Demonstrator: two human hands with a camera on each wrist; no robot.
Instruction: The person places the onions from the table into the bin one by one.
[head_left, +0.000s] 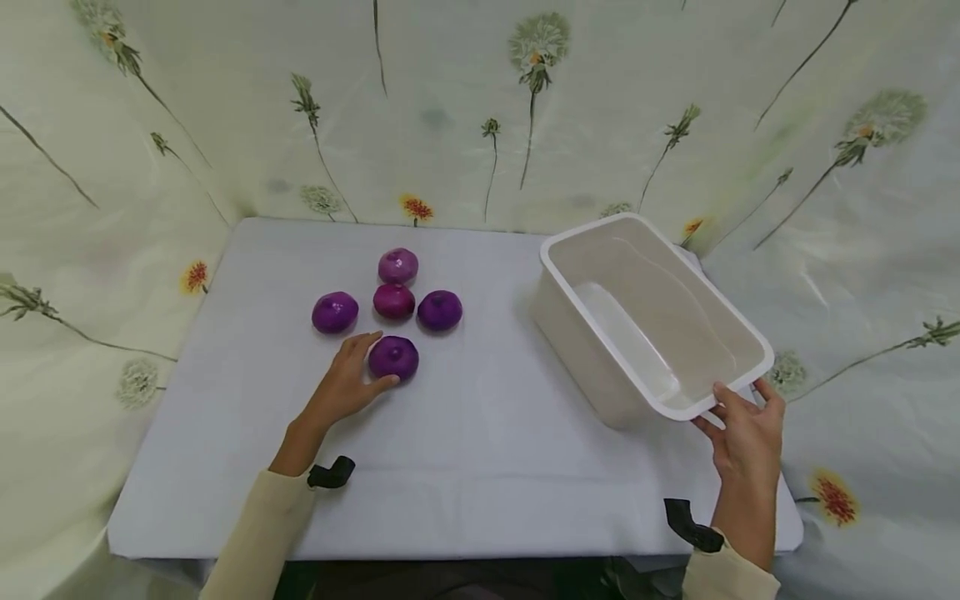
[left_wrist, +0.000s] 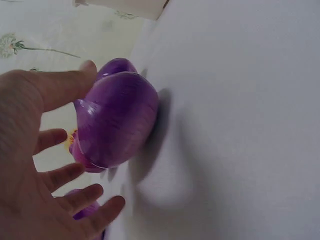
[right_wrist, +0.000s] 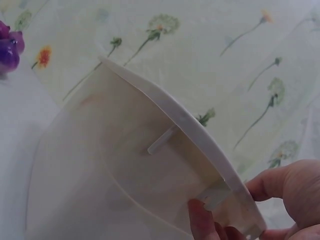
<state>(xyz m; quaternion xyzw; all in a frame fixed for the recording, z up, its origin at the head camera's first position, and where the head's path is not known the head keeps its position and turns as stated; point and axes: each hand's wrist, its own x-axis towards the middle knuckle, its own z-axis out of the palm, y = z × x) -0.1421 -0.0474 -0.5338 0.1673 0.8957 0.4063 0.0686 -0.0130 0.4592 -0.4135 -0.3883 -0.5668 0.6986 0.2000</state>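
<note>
Several purple onions lie in a loose cluster left of the table's middle. The nearest onion (head_left: 393, 358) has my left hand (head_left: 351, 382) spread around its left side, thumb toward the near side and fingers toward the far side. In the left wrist view a gap shows between most fingers and that onion (left_wrist: 117, 120); whether the thumb touches it I cannot tell. At the right, my right hand (head_left: 746, 429) grips the near corner of a white plastic bin (head_left: 573, 342) by its rim, thumb over the top, fingers underneath. Nothing lies inside the bin.
Beyond the nearest onion sit a left onion (head_left: 335, 312), a right onion (head_left: 440, 311), a middle onion (head_left: 393, 302) and a far onion (head_left: 398, 266). A white cloth covers the table (head_left: 465, 500). Flower-printed curtains (head_left: 450, 108) hang at the back and sides.
</note>
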